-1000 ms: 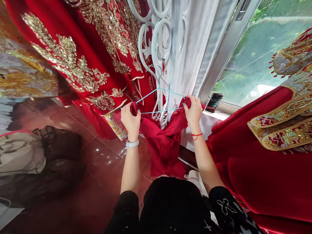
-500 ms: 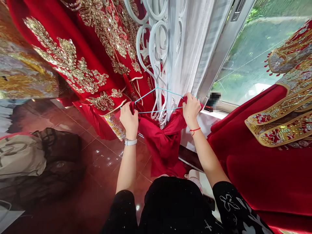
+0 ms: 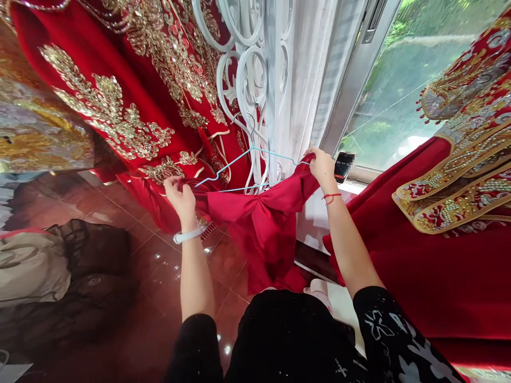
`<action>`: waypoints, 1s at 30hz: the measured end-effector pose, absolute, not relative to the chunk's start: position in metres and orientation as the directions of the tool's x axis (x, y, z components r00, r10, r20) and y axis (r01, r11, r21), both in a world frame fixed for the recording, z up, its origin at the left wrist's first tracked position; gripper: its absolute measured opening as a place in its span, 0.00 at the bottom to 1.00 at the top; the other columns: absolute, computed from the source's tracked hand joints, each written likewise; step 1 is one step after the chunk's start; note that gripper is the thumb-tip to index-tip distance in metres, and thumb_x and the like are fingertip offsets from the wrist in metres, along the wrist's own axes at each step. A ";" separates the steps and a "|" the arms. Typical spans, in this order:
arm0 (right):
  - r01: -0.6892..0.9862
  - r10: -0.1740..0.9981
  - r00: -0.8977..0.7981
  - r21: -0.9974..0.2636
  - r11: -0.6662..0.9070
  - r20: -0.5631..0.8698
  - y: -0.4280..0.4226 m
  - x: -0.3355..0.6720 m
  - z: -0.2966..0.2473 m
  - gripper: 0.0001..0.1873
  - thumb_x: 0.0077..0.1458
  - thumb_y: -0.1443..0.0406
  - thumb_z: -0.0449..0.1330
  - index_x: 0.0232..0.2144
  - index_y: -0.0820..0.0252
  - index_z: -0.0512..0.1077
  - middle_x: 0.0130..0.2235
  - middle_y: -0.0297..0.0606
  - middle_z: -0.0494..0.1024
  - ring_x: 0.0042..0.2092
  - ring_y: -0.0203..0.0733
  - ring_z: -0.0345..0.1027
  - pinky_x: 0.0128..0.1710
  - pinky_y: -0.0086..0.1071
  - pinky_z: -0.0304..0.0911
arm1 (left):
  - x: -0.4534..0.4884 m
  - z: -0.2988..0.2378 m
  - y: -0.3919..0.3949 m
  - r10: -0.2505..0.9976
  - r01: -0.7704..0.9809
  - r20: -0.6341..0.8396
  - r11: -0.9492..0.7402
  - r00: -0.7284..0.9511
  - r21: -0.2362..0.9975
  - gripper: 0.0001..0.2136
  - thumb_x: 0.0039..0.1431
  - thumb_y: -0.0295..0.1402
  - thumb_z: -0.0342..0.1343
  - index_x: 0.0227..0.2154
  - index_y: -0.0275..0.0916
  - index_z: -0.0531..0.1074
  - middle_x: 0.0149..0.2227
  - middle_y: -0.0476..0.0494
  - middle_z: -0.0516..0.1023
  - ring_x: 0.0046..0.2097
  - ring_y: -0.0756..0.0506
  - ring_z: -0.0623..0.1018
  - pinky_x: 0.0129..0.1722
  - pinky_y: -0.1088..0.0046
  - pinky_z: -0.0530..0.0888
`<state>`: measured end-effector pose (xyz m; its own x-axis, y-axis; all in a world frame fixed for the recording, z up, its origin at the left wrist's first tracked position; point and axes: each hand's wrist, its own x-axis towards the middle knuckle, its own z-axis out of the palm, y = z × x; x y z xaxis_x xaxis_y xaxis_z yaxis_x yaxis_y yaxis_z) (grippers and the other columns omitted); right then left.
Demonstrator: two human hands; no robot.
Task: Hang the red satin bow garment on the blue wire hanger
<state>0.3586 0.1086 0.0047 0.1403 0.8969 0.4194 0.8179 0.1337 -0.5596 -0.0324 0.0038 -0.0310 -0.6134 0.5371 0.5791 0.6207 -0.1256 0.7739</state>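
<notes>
A plain red dress hangs in front of me on a thin light-blue wire hanger, its neckline stretched sideways between my hands. My left hand is closed on the dress's left edge, beyond that end of the hanger. At the other end, my right hand pinches the right edge of the dress, beside the hanger's tip. The hanger's hook rests against the white scrollwork metal rack. Folds of cloth hide parts of the hanger's lower bar.
Red gowns with gold beading hang close on the left. Another red embroidered garment is at the right, by the window. A phone stands on the sill. A beige bag lies on dark netting at lower left.
My hands have moved apart, the left one farther outward, and the dress's top edge is now pulled wider and flatter. More of the hanger's left shoulder shows.
</notes>
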 end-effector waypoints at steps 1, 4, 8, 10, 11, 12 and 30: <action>0.777 0.895 0.133 -0.606 0.172 0.425 0.110 0.363 -0.001 0.24 0.51 0.78 0.49 0.41 0.57 0.80 0.41 0.43 0.83 0.46 0.49 0.76 0.53 0.43 0.65 | -0.030 -0.035 0.000 0.494 0.578 0.553 -0.118 -0.671 0.807 0.16 0.53 0.21 0.47 0.45 0.36 0.67 0.46 0.37 0.76 0.45 0.44 0.79 0.52 0.65 0.76; 0.628 0.861 0.162 -0.724 0.286 0.481 0.110 0.375 -0.021 0.23 0.46 0.76 0.47 0.34 0.60 0.80 0.41 0.42 0.84 0.47 0.46 0.76 0.55 0.40 0.67 | -0.017 -0.046 -0.012 0.379 0.512 0.510 -0.104 -0.772 0.852 0.16 0.51 0.20 0.46 0.43 0.36 0.66 0.44 0.39 0.76 0.44 0.45 0.78 0.51 0.67 0.76; 0.471 0.832 0.295 -0.829 0.301 0.469 0.105 0.389 -0.051 0.20 0.46 0.71 0.48 0.30 0.62 0.80 0.35 0.42 0.83 0.42 0.46 0.76 0.48 0.38 0.70 | -0.006 -0.055 -0.024 0.307 0.549 0.553 -0.107 -0.775 0.829 0.13 0.51 0.22 0.46 0.40 0.37 0.68 0.43 0.40 0.76 0.44 0.45 0.77 0.53 0.64 0.75; 0.427 0.835 0.349 -0.866 0.261 0.424 0.098 0.394 -0.067 0.18 0.46 0.68 0.50 0.30 0.63 0.80 0.33 0.43 0.83 0.40 0.46 0.75 0.43 0.38 0.70 | -0.005 -0.062 -0.028 0.289 0.551 0.548 -0.080 -0.785 0.831 0.12 0.51 0.22 0.46 0.38 0.37 0.69 0.41 0.41 0.77 0.43 0.45 0.77 0.53 0.62 0.75; 0.409 0.839 0.371 -0.881 0.237 0.398 0.094 0.395 -0.076 0.17 0.46 0.67 0.51 0.30 0.63 0.80 0.32 0.43 0.83 0.38 0.46 0.75 0.42 0.38 0.70 | -0.004 -0.068 -0.030 0.291 0.541 0.535 -0.068 -0.793 0.838 0.12 0.51 0.23 0.46 0.37 0.37 0.70 0.39 0.42 0.77 0.41 0.45 0.77 0.52 0.62 0.75; 0.392 0.844 0.386 -0.895 0.215 0.372 0.088 0.395 -0.084 0.17 0.45 0.66 0.52 0.29 0.63 0.80 0.32 0.44 0.83 0.38 0.46 0.75 0.41 0.38 0.70 | -0.002 -0.074 -0.032 0.305 0.529 0.520 -0.059 -0.798 0.847 0.12 0.51 0.23 0.47 0.37 0.37 0.71 0.38 0.42 0.77 0.40 0.45 0.77 0.51 0.63 0.75; 0.591 0.950 0.202 -0.803 0.077 0.239 0.032 0.402 -0.151 0.12 0.54 0.60 0.51 0.30 0.55 0.74 0.32 0.40 0.79 0.37 0.46 0.68 0.45 0.42 0.64 | 0.006 -0.119 -0.057 0.687 0.575 0.532 -0.199 -0.496 0.793 0.13 0.62 0.27 0.52 0.43 0.48 0.78 0.41 0.42 0.74 0.52 0.35 0.75 0.58 0.43 0.64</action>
